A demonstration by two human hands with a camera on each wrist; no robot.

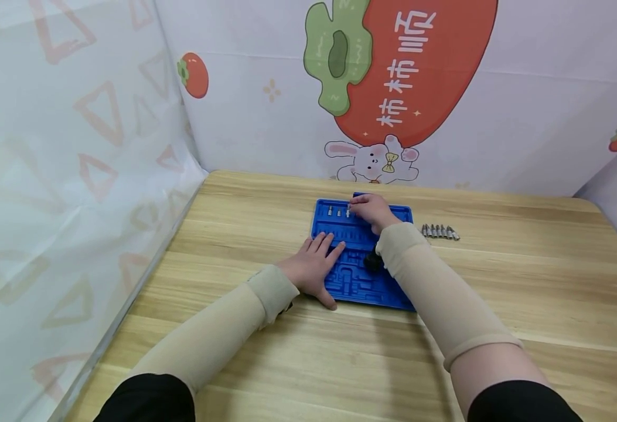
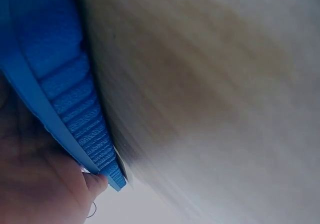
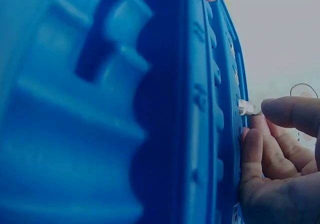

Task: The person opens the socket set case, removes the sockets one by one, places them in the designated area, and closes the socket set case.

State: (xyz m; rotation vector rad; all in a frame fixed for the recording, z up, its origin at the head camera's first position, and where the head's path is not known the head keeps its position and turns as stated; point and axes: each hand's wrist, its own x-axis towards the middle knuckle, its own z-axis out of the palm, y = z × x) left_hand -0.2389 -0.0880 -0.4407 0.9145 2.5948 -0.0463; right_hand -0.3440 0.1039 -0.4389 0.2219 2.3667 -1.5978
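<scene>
A blue moulded tool tray point(image 1: 358, 234) lies on the table in the head view. My left hand point(image 1: 310, 268) rests with fingers spread over its left edge, the thumb along the near side; the palm point(image 2: 40, 184) shows against the tray's side in the left wrist view. At the far row, my right hand point(image 1: 375, 212) pinches a small silver screwdriver bit point(image 3: 246, 108) between thumb and finger, one end against the tray's slots. Two more bits point(image 1: 330, 210) stand in the same row, left of the right fingertips. The right forearm hides part of the tray's right side.
Right of the tray, several silver screwdriver bits point(image 1: 439, 232) lie side by side in a row on the wooden table point(image 1: 266, 205). A black device point(image 1: 374, 261) shows under the right wrist. A printed cloth point(image 1: 255, 123) hangs behind the table's far edge.
</scene>
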